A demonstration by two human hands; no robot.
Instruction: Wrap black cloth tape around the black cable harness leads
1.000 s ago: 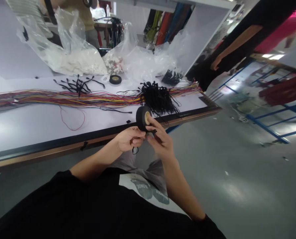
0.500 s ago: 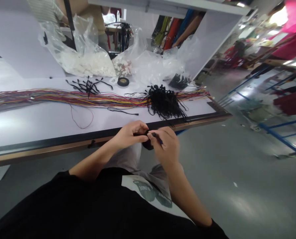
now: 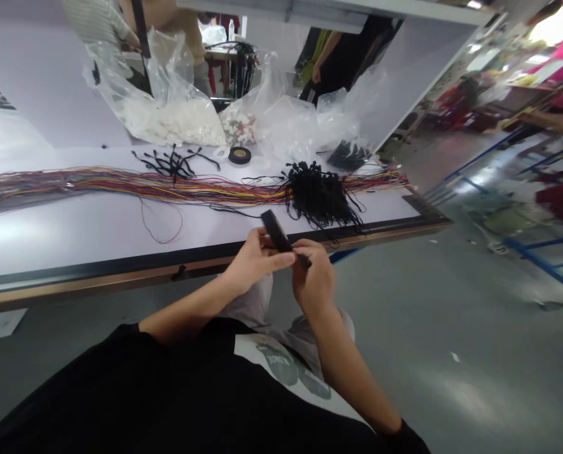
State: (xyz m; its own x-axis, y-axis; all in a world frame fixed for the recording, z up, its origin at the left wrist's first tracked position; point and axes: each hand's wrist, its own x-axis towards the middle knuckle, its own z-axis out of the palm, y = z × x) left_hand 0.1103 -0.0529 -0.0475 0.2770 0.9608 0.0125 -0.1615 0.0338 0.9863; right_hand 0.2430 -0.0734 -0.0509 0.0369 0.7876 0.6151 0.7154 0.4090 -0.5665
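Above the table's front edge, a roll of black tape (image 3: 276, 231) stands tilted between my two hands. My left hand (image 3: 251, 263) is closed around its lower part, thumb in front and fingers behind. Close beside it, my right hand (image 3: 315, 277) pinches a short black cable piece (image 3: 304, 260), whose end pokes out by the fingers. The fingertips of both hands nearly meet at the roll's lower end. Just beyond them on the table lies a heap of black cables with connectors (image 3: 316, 195). How the tape joins the cable is hidden by the fingers.
A long bundle of coloured wires (image 3: 168, 191) runs along the white table (image 3: 96, 227). Behind it lie a few black cables (image 3: 172, 165), another tape roll (image 3: 239, 155) and plastic bags of small white parts (image 3: 177, 123). A person in dark clothes (image 3: 345, 60) stands beyond the opening.
The roll of black tape has swung from below my hands to above them. My left thumb has moved slightly right. Beyond the opening, a person in dark clothes has come into view.
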